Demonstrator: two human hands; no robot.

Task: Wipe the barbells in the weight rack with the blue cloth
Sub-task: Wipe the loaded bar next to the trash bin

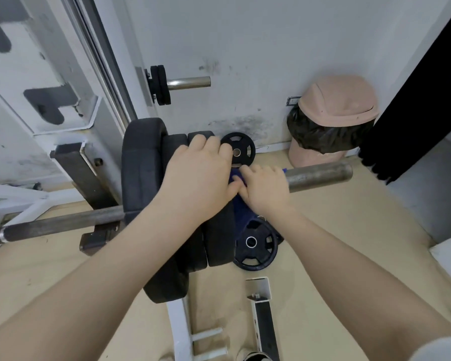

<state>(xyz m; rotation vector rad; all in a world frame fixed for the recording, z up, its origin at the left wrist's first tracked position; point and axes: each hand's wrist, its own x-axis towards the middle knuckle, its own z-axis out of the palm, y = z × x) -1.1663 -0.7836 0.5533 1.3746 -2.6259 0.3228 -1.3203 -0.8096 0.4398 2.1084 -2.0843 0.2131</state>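
Observation:
A steel barbell lies across the view, its bare sleeve end (pixel 320 175) sticking out to the right and its shaft (pixel 63 224) running off to the left. Several black weight plates (pixel 146 165) are stacked on it. My right hand (pixel 264 190) grips the blue cloth (pixel 241 212) around the sleeve, just right of the plates; most of the cloth hangs below the hand. My left hand (pixel 198 175) lies on top of the outer plates with its fingers curled over their rim.
A small black plate (pixel 238 151) leans by the wall and another (pixel 255 243) lies on the floor under the cloth. A pink bin (pixel 333 121) stands at the right. White rack frame (pixel 180 329) and a peg with small plates (pixel 162 84) are close by.

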